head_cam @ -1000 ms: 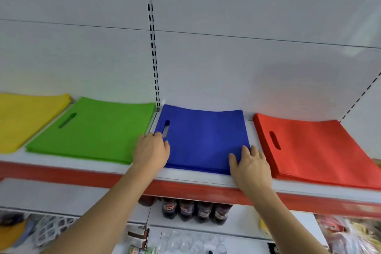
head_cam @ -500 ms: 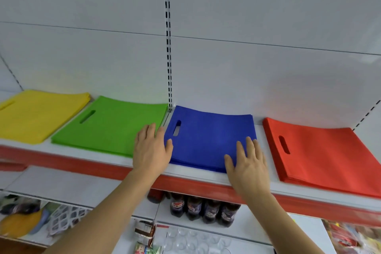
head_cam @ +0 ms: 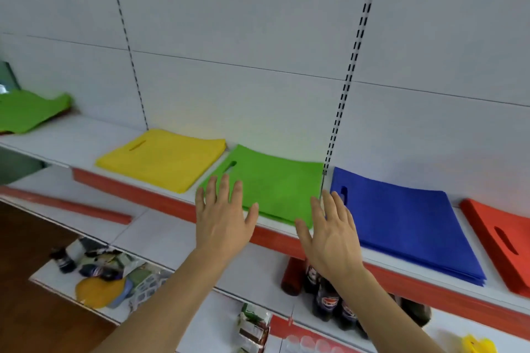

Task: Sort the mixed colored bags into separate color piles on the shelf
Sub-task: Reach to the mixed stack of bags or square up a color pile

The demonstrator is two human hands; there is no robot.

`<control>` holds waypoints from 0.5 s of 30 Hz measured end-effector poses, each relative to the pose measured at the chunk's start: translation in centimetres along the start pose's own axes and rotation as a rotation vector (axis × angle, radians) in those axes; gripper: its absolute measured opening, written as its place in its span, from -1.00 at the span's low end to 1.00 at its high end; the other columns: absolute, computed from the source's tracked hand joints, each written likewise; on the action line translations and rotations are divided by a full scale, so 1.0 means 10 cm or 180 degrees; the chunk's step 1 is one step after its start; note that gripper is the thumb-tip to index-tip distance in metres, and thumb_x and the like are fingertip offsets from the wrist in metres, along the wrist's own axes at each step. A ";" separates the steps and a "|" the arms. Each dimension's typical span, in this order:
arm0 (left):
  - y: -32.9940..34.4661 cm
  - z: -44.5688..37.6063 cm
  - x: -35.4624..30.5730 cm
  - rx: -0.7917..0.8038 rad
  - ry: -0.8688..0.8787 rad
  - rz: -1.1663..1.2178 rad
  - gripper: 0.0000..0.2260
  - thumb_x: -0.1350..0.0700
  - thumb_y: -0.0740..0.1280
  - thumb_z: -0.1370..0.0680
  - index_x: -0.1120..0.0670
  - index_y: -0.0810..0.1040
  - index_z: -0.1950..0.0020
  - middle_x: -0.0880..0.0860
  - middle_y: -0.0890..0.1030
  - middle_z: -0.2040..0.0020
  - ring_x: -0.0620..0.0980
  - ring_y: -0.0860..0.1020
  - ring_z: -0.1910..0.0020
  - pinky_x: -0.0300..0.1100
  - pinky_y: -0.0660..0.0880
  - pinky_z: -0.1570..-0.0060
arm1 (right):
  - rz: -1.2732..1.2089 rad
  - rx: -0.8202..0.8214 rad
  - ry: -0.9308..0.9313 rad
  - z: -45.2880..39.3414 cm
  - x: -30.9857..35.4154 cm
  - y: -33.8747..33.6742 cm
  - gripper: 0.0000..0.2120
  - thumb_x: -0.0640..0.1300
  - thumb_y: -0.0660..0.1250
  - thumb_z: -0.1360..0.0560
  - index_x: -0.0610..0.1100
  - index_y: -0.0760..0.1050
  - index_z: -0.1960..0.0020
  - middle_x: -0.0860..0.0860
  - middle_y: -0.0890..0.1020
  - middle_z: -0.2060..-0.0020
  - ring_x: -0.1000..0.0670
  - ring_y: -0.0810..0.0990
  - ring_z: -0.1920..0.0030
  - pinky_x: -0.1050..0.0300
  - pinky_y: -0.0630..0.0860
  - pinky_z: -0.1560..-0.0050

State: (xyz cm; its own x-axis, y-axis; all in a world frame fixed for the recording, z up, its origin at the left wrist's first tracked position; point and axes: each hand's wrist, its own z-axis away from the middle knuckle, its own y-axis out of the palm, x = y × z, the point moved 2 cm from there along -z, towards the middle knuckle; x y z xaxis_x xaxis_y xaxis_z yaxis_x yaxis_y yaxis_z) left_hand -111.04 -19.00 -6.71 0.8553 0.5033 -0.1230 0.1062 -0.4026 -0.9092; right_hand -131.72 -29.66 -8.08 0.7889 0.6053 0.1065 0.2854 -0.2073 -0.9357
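Green bag pile (head_cam: pixel 275 189) lies between both hands' spread fingers (head_cam: pixel 223 189), holding nothing.

bare shelf (head_cam: pixel 94 137) gap between yellow pile (head_cam: pixel 160 160), far-left bags (head_cam: pixel 28 113).

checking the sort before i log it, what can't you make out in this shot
Head view only:
- red pile: cut off by the right edge.
- far-left green bags: cut off by the left edge; something dark beneath is unclear.
- green pile: front corners hidden behind the left hand and right hand.
- lower-shelf clutter: blurred.
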 end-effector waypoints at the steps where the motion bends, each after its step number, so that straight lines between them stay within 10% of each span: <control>1: -0.05 0.02 0.20 -0.0021 -0.0035 -0.0028 -0.34 -0.30 0.08 -0.64 0.08 0.40 -0.60 0.19 0.29 -0.64 0.23 0.15 -0.65 0.26 0.09 -0.59 | -0.0044 -0.0008 -0.0047 -0.03 0.21 0.04 -0.22 0.36 -0.12 -0.66 -0.15 0.29 -0.64 -0.19 0.21 -0.66 -0.22 0.10 -0.68 -0.23 0.17 -0.63; 15: -0.28 0.34 2.92 0.0062 -0.0956 -0.0208 -0.33 -0.33 0.00 -0.67 0.04 0.26 -0.67 0.16 0.21 -0.68 0.23 0.09 -0.67 0.24 0.07 -0.61 | -0.0260 0.0281 -0.1158 -0.58 2.96 0.68 -0.22 0.38 -0.15 -0.67 -0.11 0.21 -0.67 -0.15 0.16 -0.68 -0.18 0.07 -0.68 -0.20 0.14 -0.64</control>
State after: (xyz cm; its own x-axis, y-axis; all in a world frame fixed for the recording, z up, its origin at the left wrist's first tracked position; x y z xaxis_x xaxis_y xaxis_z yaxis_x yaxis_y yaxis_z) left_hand -88.07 -0.60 -9.13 0.6585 0.7323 -0.1735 0.1438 -0.3488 -0.9261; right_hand -103.26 -17.66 -9.37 0.5161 0.8536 0.0706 0.2790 -0.0897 -0.9561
